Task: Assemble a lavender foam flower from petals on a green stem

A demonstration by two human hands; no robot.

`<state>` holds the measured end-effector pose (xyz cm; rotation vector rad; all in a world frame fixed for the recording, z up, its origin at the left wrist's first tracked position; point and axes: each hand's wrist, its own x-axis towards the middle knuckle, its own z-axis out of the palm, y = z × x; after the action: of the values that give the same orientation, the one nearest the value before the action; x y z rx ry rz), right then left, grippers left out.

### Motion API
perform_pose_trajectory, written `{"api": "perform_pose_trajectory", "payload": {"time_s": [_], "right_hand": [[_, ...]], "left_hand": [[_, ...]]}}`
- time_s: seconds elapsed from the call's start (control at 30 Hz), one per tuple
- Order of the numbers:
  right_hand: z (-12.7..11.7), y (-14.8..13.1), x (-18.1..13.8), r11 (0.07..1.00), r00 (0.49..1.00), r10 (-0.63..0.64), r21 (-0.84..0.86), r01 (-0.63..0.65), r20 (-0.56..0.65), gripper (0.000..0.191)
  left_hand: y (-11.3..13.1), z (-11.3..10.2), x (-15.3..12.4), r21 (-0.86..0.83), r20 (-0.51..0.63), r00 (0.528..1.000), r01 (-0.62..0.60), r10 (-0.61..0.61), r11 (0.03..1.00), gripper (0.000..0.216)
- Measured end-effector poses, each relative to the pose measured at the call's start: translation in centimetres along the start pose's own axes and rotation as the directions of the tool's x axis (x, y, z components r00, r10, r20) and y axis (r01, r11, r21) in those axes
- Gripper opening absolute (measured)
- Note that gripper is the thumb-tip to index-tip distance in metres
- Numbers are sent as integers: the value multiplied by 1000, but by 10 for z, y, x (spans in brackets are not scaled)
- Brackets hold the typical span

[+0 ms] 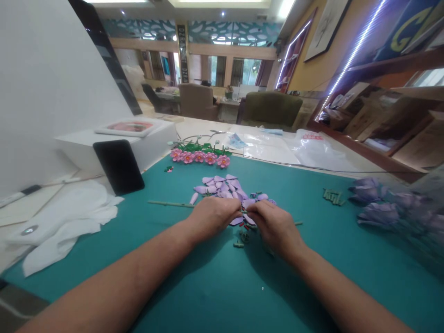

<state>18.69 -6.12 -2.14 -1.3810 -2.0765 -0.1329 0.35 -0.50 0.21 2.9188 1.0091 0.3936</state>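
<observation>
My left hand and my right hand meet over the middle of the mat, the fingertips of each pinched together. Whatever is between them is too small and hidden to name. Just beyond the hands lies a heap of lilac petal pieces. A thin green stem runs in from the left and passes behind my left hand. Another green stem end shows past my right hand. Small dark green parts and tiny red pieces lie below the fingertips.
A row of pink toy flowers lies at the back of the green mat. A black phone leans against a white box. White cloth is at left. Green pieces and purple flowers are at right.
</observation>
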Motion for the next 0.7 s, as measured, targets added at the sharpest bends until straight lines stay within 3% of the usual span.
{"api": "perform_pose_trajectory", "payload": {"time_s": [0.43, 0.7], "right_hand": [[0, -4, 1, 999, 1000, -13, 47, 13, -6, 19], [-2, 3, 2, 999, 1000, 29, 15, -29, 4, 17]], "left_hand": [[3, -2, 0, 6, 37, 999, -1, 1, 1000, 21], [-4, -2, 0, -11, -16, 999, -47, 47, 999, 21]]}}
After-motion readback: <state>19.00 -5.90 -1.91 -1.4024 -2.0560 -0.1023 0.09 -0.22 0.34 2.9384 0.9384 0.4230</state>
